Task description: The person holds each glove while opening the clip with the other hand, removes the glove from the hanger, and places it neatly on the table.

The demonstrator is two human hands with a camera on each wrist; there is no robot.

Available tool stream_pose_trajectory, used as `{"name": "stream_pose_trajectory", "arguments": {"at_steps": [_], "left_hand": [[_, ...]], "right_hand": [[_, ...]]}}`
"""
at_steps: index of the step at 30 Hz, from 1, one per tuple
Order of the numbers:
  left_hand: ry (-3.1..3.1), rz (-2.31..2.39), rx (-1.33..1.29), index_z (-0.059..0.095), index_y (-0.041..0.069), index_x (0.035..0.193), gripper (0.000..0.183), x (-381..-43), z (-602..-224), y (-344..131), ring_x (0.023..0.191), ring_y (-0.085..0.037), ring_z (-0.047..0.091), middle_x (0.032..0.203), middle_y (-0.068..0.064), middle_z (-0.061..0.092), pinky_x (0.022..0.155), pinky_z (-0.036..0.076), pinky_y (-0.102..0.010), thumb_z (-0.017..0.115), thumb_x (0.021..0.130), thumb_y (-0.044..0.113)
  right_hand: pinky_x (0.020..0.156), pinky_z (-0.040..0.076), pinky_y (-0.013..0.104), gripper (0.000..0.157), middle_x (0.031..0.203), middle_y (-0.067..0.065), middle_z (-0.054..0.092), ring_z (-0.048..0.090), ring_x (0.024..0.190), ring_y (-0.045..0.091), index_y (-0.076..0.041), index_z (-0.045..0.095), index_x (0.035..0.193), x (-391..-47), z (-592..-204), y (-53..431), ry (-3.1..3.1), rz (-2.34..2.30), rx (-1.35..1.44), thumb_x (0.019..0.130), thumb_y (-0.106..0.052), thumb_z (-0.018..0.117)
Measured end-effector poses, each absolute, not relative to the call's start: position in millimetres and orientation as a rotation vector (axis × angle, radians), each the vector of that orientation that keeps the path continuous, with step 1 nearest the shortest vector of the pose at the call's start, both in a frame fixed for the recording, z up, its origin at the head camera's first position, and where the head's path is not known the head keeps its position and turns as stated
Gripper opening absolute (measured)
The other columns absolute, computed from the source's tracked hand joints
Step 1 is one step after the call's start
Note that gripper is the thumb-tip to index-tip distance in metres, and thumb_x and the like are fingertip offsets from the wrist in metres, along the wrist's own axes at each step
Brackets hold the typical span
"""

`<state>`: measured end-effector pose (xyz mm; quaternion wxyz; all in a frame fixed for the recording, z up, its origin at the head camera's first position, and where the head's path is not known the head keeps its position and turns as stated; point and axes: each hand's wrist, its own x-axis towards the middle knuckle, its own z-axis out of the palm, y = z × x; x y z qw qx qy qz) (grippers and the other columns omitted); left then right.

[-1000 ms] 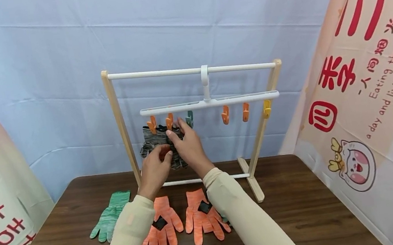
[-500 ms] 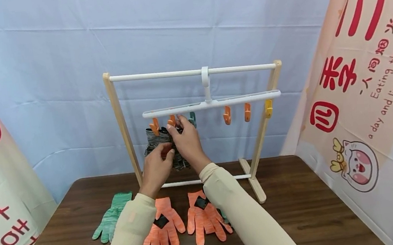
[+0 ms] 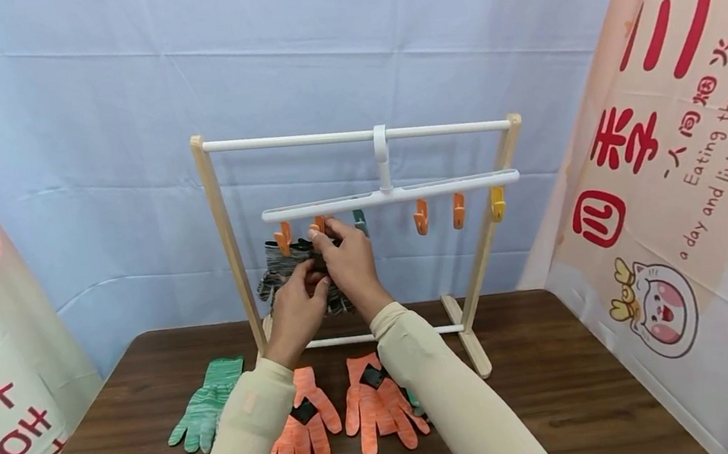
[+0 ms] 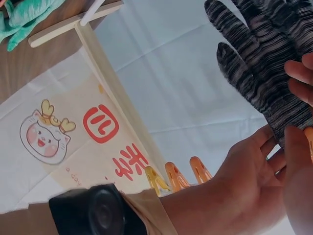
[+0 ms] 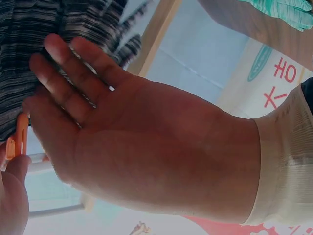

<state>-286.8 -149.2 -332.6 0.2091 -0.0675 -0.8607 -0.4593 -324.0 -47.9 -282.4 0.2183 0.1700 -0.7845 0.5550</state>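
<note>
A black-and-grey knit glove [image 3: 278, 260] hangs below the leftmost orange clip [image 3: 283, 239] of a white hanger [image 3: 333, 206]. Beside it, a similar glove [image 4: 264, 54] dangles fingers-down, partly covered by the hands in the head view. My right hand [image 3: 349, 259] pinches the second orange clip [image 3: 318, 224] between thumb and index finger, at the glove's cuff. Just below, my left hand [image 3: 298, 305] holds the glove near its cuff; in the right wrist view its thumb is hidden and its other fingers [image 5: 73, 93] lie against the knit.
The hanger hooks onto a white rod [image 3: 290, 140] of a wooden-legged rack [image 3: 227, 237]. Its other clips include a dark green one [image 3: 360, 220] and a yellow one [image 3: 497, 203]. Orange gloves [image 3: 300, 438] and a green glove [image 3: 205, 409] lie on the brown table [image 3: 551, 386].
My right thumb and index finger have closed in on the second orange clip. My left hand has shifted slightly at the glove, and the hanger sways a little.
</note>
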Motion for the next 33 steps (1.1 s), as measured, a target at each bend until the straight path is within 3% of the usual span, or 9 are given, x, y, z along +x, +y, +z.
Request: {"name": "stream_pose_trajectory", "arguments": {"at_steps": [7,13,19,26,33], "left_hand": [[-2.384,-1.193,-0.083,0.031,0.008,0.142,0.058,-287.1,-331.7,-150.4,0.085,-0.018,0.059,0.103,-0.003,0.061,0.074,0.046,-0.04,0.053,0.092,0.028],[-2.342,-1.146,-0.027,0.047,0.01,0.131,0.044,-295.2,-333.4,-154.6,0.084,-0.022,0.051,0.104,-0.009,0.053,0.071,0.042,-0.039,0.055,0.092,0.029],[-2.28,-1.304,0.007,0.056,0.012,0.117,0.031,-299.8,-330.8,-158.2,0.094,-0.022,0.055,0.108,-0.008,0.058,0.076,0.045,-0.04,0.056,0.092,0.031],[-2.225,-1.448,0.073,0.059,0.014,0.096,0.02,-301.2,-332.3,-159.7,0.079,-0.021,0.054,0.088,-0.003,0.061,0.066,0.042,-0.035,0.061,0.088,0.032],[-2.216,-1.5,0.037,0.058,0.014,0.094,0.018,-299.3,-333.8,-158.0,0.066,-0.02,0.051,0.08,-0.002,0.064,0.06,0.038,-0.034,0.062,0.088,0.03]], "right_hand": [[0.065,0.046,0.03,0.04,0.104,-0.006,0.065,0.059,0.084,0.01,-0.019,0.06,0.123,-321.1,-280.5,-47.8,-2.189,1.468,0.481,0.089,-0.04,0.057],[0.071,0.048,0.03,0.041,0.11,-0.006,0.064,0.059,0.093,0.012,-0.018,0.06,0.123,-319.6,-280.1,-46.1,-2.177,1.452,0.495,0.089,-0.042,0.057],[0.073,0.049,0.029,0.04,0.115,-0.007,0.062,0.06,0.094,0.009,-0.02,0.063,0.119,-319.4,-280.7,-44.0,-2.154,1.46,0.497,0.088,-0.043,0.057],[0.068,0.049,0.029,0.036,0.103,-0.004,0.067,0.061,0.081,0.008,-0.02,0.064,0.117,-318.7,-282.8,-43.2,-2.144,1.489,0.457,0.087,-0.039,0.06],[0.068,0.049,0.028,0.028,0.093,-0.005,0.069,0.062,0.08,0.006,-0.02,0.07,0.108,-319.3,-282.2,-43.1,-2.109,1.498,0.396,0.087,-0.036,0.062]]}}
